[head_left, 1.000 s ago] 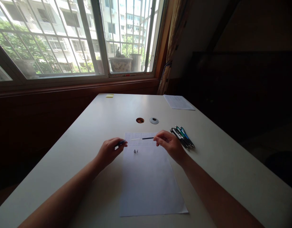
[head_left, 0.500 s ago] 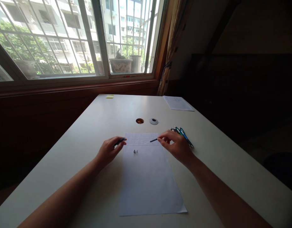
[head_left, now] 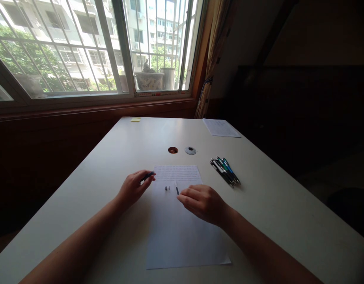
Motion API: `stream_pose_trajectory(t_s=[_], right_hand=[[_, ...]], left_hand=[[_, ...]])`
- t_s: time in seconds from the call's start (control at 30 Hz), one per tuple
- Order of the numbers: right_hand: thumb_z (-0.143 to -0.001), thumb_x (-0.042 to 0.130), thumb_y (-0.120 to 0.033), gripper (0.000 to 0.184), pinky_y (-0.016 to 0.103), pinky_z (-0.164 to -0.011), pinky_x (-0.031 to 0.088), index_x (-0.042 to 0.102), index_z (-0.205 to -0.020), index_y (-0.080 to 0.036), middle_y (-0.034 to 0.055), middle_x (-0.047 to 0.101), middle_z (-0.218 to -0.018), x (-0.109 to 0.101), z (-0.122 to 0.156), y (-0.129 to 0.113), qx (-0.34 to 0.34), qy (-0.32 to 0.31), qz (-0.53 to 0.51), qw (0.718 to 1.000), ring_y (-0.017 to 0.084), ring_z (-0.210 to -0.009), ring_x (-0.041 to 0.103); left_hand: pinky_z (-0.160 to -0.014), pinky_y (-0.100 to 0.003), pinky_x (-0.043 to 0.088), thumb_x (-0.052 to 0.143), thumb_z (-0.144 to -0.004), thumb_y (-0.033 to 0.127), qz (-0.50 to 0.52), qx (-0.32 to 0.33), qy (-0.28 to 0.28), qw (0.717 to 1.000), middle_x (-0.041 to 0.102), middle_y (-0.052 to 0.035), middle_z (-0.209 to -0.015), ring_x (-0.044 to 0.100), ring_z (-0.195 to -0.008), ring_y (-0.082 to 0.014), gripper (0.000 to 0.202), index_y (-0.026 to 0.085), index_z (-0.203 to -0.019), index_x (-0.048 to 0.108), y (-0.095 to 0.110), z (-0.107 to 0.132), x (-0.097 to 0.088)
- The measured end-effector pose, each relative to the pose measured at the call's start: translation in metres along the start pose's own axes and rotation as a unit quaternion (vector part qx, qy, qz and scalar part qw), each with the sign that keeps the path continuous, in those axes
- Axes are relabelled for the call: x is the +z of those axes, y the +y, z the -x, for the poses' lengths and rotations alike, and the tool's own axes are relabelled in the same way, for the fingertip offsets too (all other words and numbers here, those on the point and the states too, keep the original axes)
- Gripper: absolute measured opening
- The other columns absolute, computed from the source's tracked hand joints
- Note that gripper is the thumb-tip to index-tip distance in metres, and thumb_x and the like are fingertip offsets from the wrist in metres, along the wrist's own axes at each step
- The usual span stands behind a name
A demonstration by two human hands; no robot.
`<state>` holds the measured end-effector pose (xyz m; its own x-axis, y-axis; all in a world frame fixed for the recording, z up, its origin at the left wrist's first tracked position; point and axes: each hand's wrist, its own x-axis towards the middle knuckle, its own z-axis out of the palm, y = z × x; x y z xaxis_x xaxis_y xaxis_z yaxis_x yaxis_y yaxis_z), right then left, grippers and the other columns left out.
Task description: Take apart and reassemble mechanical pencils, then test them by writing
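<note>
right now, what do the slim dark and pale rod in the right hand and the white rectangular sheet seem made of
Slim dark and pale rod: probably plastic, its pale end looking translucent; finish too small to judge. White rectangular sheet: matte paper, by its curled corner.

a white table (head_left: 111, 157) carries a sheet of paper (head_left: 182, 236) at its near middle, with lines of writing at the sheet's far end. a bunch of pens (head_left: 225, 172) lies to the right, papers (head_left: 221, 128) near the far right corner, a yellow slip (head_left: 135, 119) at the far left, and a round cover (head_left: 187, 152) just right of a hole (head_left: 172, 150).
</note>
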<state>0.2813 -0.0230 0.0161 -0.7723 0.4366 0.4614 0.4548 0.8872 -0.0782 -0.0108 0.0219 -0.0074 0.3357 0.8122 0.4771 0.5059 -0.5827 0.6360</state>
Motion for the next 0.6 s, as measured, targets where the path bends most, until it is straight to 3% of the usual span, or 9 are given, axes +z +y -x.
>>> stream_pose_trajectory(t_s=[0.1,0.3,0.6], right_hand=[[-0.094,0.051,-0.011,0.017,0.029,-0.066,0.046,0.064,-0.104,-0.017,0.0056,0.070,-0.089,0.0055,0.0007,-0.0001,-0.032,-0.033,0.035,0.998,0.017,-0.075,0.062],[-0.091,0.055,-0.012,0.015,0.030,-0.069,0.047,0.065,-0.100,-0.019,0.0050,0.068,-0.091,0.0038,0.0039,0.0005,-0.017,-0.084,0.019,0.996,0.017,-0.078,0.062],[-0.094,0.054,-0.017,0.020,0.030,-0.068,0.048,0.065,-0.111,-0.021,0.0066,0.067,-0.096,0.0056,0.0029,0.0038,0.037,-0.070,0.010,0.997,0.019,-0.085,0.061]], left_hand=[[-0.067,-0.023,0.054,0.055,-0.095,0.029,-0.002,0.000,-0.002,1.000,0.073,-0.0070,-0.093,0.069,-0.072,-0.0147,0.019,0.017,-0.103,0.067,-0.0009,0.0000,0.0004],[-0.066,-0.023,0.054,0.055,-0.095,0.030,-0.012,0.008,-0.006,1.000,0.073,-0.0071,-0.093,0.070,-0.077,-0.0160,0.018,0.017,-0.102,0.066,0.0011,-0.0001,-0.0002],[-0.069,-0.024,0.054,0.055,-0.094,0.029,-0.026,0.016,-0.009,0.999,0.074,-0.0067,-0.093,0.070,-0.082,-0.0176,0.018,0.018,-0.102,0.066,0.0004,0.0008,-0.0006]])
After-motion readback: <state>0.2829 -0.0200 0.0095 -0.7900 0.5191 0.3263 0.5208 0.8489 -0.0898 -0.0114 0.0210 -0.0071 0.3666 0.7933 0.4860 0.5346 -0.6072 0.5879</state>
